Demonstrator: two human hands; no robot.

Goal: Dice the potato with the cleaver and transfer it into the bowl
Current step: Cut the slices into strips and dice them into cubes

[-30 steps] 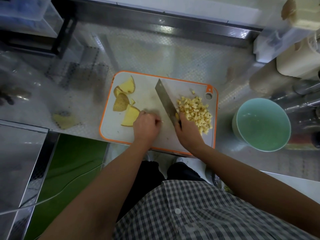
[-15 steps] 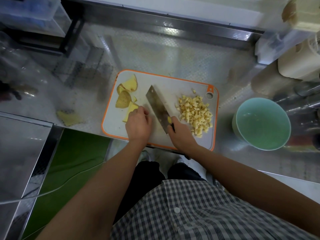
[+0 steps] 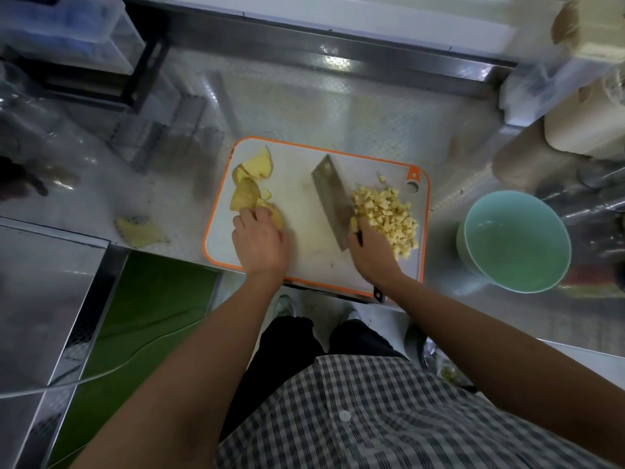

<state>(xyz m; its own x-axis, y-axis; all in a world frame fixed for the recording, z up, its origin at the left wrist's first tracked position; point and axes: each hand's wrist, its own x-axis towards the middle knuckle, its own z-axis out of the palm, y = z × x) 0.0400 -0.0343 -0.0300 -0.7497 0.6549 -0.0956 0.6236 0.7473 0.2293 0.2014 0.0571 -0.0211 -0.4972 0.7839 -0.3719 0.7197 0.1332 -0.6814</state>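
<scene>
A white cutting board with an orange rim lies on the steel counter. Yellow potato slices sit at its far left corner. My left hand rests on the nearest slice there, fingers curled over it. A pile of potato dice covers the board's right side. My right hand grips the handle of the cleaver, whose blade lies slanted on the board just left of the dice. An empty mint-green bowl stands on the counter to the right of the board.
A potato scrap lies on the counter left of the board. Clear storage boxes and a dark rack stand at the back left. Jars and containers crowd the back right. A green floor gap opens at the lower left.
My left hand moved left from the board's middle onto the potato slices. The cleaver swung left half a second ago and is now back beside the dice.
</scene>
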